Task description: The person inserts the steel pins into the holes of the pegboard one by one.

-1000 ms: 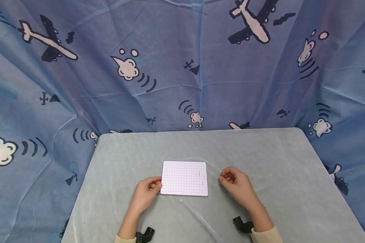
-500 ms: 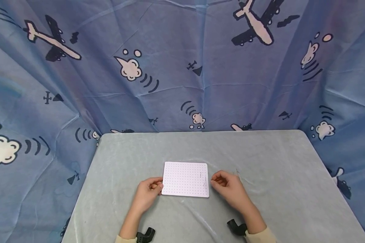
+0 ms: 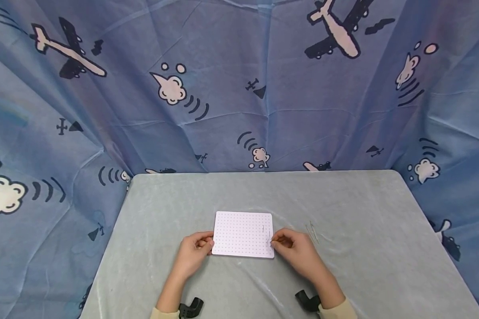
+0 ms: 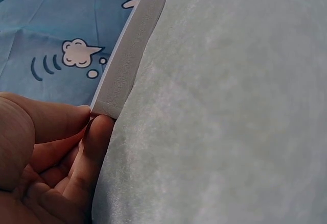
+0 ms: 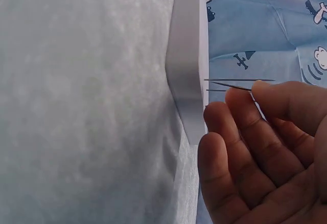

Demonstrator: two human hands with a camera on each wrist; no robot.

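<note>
A white board (image 3: 239, 235) with rows of small holes lies on the grey cloth-covered table. My left hand (image 3: 194, 252) pinches its left edge between thumb and finger; the left wrist view shows the thumb on top at the board's corner (image 4: 107, 106). Over the right edge, my right hand (image 3: 297, 250) pinches a thin metal needle (image 5: 230, 85) between thumb and index finger. Its tip points at the board face, right beside two needles (image 5: 240, 79) that stand up from the board. The other right fingers are loosely curled.
Several loose needles (image 3: 312, 232) lie on the table (image 3: 363, 212) right of the board, behind the right hand. A blue printed curtain (image 3: 223, 88) hangs behind the table and at both sides. Black wrist mounts (image 3: 308, 301) sit under the forearms.
My right hand has moved left to the board's right edge, uncovering the loose needles on the table. The left hand keeps its hold on the board.
</note>
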